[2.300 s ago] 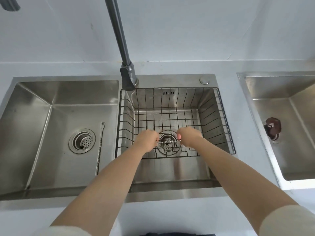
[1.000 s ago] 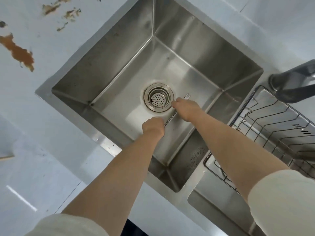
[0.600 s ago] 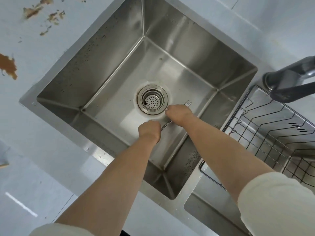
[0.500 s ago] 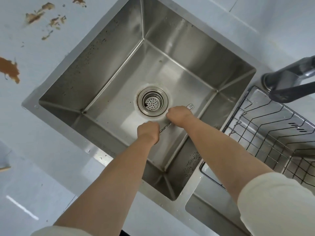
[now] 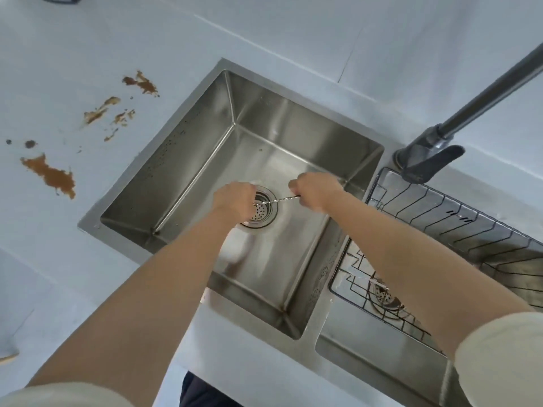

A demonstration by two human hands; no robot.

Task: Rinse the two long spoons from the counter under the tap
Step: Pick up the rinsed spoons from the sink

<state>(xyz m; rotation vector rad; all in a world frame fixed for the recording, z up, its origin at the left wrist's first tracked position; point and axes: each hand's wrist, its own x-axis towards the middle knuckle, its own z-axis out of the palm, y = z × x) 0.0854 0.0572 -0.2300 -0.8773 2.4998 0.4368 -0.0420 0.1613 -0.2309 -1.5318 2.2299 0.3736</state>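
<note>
change: thin twisted-metal long spoon (image 5: 281, 199) now lifted off left steel basin (image 5: 176, 183) floor, above drain | left hand (image 5: 235, 201), right hand (image 5: 316, 193): each pinching one end | tap (image 5: 427, 160) dry; rinse pending

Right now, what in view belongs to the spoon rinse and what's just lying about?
Belongs to the job:
- twisted long spoon, held over the drain
- left hand and right hand, one at each end
- tap
- left sink basin

Just lying about:
- wire basket in the right basin
- brown stains on the counter
</note>
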